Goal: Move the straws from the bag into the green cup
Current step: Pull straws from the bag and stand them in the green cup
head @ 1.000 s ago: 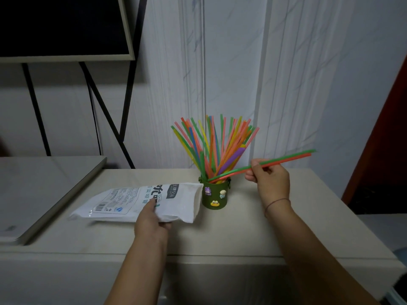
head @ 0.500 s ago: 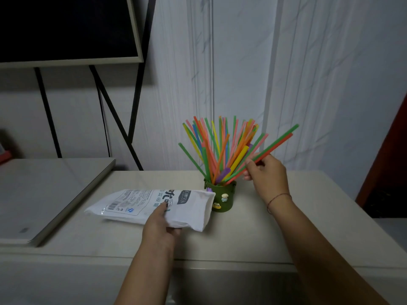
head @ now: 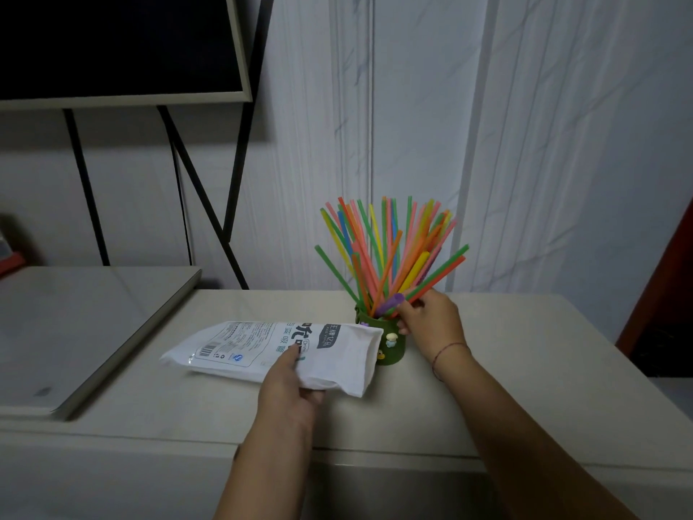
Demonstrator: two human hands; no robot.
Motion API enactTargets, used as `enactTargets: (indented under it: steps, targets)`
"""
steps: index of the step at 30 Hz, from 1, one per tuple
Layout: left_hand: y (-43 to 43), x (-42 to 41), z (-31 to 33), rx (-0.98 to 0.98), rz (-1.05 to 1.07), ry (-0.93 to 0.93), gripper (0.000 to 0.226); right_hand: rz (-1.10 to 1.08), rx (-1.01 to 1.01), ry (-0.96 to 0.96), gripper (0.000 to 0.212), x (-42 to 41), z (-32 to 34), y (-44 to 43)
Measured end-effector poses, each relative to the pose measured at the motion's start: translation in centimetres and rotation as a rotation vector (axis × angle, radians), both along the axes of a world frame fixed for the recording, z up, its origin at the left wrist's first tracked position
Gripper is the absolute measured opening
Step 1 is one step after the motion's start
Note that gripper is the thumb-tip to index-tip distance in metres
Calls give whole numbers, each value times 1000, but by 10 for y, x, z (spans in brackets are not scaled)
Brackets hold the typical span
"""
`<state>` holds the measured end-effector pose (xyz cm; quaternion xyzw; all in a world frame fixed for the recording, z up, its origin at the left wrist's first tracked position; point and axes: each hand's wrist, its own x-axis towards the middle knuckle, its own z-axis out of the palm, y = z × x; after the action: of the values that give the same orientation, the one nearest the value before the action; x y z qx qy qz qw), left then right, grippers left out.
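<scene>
A small green cup with little stickers stands near the middle of the beige counter, packed with several coloured straws that fan upward. My right hand is at the cup's right rim and pinches a green straw and a red straw, both slanting up to the right with their lower ends in the cup. The white printed bag lies flat to the left of the cup, its open end touching it. My left hand grips the bag's near edge, thumb on top.
A grey flat lid or board covers the counter's left part. Behind it stands a dark framed panel on black legs against the white wall. A dark red edge is at the far right. Bare counter lies right of the cup.
My right hand has tipped the green and red straws from nearly level to slanting up and lowered them into the cup, moving down to the rim. My left hand stays on the bag.
</scene>
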<state>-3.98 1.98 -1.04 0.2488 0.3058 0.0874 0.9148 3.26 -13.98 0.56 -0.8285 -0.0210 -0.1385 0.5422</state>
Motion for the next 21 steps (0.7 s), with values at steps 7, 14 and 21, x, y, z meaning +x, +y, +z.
enactTargets:
  steps: [7, 14, 21]
  targets:
    - [-1, -1, 1, -1, -6, 1, 24, 11, -36, 3, 12, 1, -5, 1]
    - [4, 1, -2, 18, -51, 1, 10, 9, 68, -87, 14, -4, 1, -3]
    - [16, -2, -9, 75, -109, 7, 11, 47, 74, 51, 14, -7, -10, -2]
